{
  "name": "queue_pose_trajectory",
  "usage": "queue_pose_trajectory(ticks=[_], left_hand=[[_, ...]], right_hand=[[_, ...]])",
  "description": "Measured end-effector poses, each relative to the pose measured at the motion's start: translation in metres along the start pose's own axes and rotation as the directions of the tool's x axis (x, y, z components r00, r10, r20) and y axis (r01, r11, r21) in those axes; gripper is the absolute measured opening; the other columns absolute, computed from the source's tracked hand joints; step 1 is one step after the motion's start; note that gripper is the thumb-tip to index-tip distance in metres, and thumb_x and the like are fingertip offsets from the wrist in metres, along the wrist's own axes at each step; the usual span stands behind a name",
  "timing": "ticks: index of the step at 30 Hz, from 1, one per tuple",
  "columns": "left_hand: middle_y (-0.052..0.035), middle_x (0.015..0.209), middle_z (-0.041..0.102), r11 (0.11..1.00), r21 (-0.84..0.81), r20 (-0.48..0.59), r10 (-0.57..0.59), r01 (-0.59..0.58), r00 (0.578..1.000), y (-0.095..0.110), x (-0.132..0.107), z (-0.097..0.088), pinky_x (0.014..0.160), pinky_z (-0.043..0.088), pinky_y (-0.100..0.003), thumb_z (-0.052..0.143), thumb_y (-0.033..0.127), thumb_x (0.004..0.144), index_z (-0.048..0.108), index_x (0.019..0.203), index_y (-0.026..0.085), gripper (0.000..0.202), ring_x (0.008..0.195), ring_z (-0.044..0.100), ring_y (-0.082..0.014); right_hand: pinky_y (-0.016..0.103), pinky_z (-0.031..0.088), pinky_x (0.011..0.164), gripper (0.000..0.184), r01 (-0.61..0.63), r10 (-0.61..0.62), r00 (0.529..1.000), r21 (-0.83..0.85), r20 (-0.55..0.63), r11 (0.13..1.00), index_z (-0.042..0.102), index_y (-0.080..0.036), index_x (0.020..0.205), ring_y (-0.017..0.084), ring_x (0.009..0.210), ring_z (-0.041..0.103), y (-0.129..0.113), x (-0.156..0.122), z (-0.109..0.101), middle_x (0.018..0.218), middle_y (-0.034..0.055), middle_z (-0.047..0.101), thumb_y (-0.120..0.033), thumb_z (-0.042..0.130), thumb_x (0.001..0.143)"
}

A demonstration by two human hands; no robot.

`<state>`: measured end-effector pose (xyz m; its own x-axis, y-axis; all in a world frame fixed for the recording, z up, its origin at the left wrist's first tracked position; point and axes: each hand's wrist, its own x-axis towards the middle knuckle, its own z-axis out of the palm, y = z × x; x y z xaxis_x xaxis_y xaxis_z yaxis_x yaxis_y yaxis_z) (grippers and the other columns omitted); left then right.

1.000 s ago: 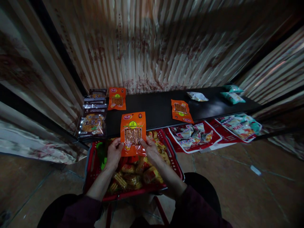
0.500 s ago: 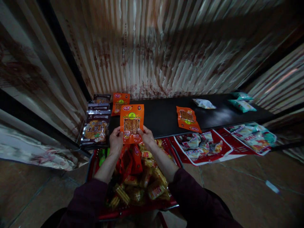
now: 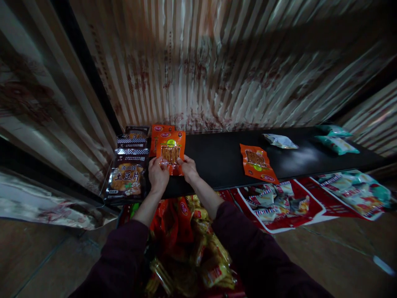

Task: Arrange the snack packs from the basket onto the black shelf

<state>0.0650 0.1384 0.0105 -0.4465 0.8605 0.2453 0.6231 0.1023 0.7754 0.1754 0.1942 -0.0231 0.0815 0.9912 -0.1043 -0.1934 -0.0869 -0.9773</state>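
An orange snack packet (image 3: 171,151) with a clear window over brown sticks is held by its lower corners. My left hand (image 3: 159,176) pinches the left corner and my right hand (image 3: 188,167) the right one. The packet is over the left part of the black shelf (image 3: 214,153), face up towards me. Partly hidden behind it stands another orange packet (image 3: 156,129). Just left of my left hand are dark potato-chip packets (image 3: 127,174), one behind another.
On the shelf to the right lie a single orange packet (image 3: 258,163), a white packet (image 3: 281,141) and green packets (image 3: 338,145). Below is a basket of yellow-wrapped snacks (image 3: 214,256) and red packets (image 3: 184,219). Red-and-white bags (image 3: 279,203) sit under the shelf's front edge.
Both hands have carried the orange packet forward over the shelf, close against the packet behind it, which it now covers more. The view has shifted slightly.
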Motion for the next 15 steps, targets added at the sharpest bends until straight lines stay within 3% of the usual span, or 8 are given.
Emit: queue_pose_trajectory(ticks=[8, 11, 15], left_hand=[[-0.0173, 0.126, 0.055, 0.994, 0.110, -0.073, 0.033, -0.025, 0.997, 0.003, 0.023, 0.017, 0.106, 0.037, -0.036, 0.047, 0.008, 0.077, 0.060, 0.117, 0.005, 0.042, 0.121, 0.048, -0.0264], [-0.0184, 0.129, 0.052, 0.994, 0.091, -0.100, 0.069, -0.059, 0.993, 0.002, 0.029, 0.025, 0.108, 0.035, -0.037, 0.047, 0.008, 0.076, 0.056, 0.121, 0.004, 0.047, 0.124, 0.046, -0.0264], [-0.0206, 0.129, 0.051, 0.997, 0.079, -0.101, 0.033, -0.025, 0.994, -0.003, 0.036, 0.035, 0.109, 0.033, -0.037, 0.048, 0.009, 0.075, 0.055, 0.121, 0.002, 0.048, 0.125, 0.045, -0.0277]], right_hand=[[0.025, 0.050, 0.068, 0.023, 0.052, -0.057, 0.998, -0.130, -0.036, 0.990, 0.068, -0.017, 0.089, 0.015, 0.069, 0.063, 0.000, 0.031, 0.020, 0.078, 0.0003, 0.070, -0.028, 0.054, 0.074], [0.026, 0.050, 0.071, 0.026, 0.085, -0.103, 0.994, -0.301, -0.046, 0.950, 0.068, -0.020, 0.093, 0.016, 0.075, 0.064, 0.003, 0.043, 0.024, 0.081, -0.0004, 0.071, -0.033, 0.052, 0.077], [0.026, 0.049, 0.073, 0.027, 0.091, -0.141, 0.989, -0.546, -0.049, 0.833, 0.070, -0.023, 0.095, 0.016, 0.079, 0.064, 0.004, 0.055, 0.026, 0.085, -0.0010, 0.071, -0.036, 0.052, 0.080]])
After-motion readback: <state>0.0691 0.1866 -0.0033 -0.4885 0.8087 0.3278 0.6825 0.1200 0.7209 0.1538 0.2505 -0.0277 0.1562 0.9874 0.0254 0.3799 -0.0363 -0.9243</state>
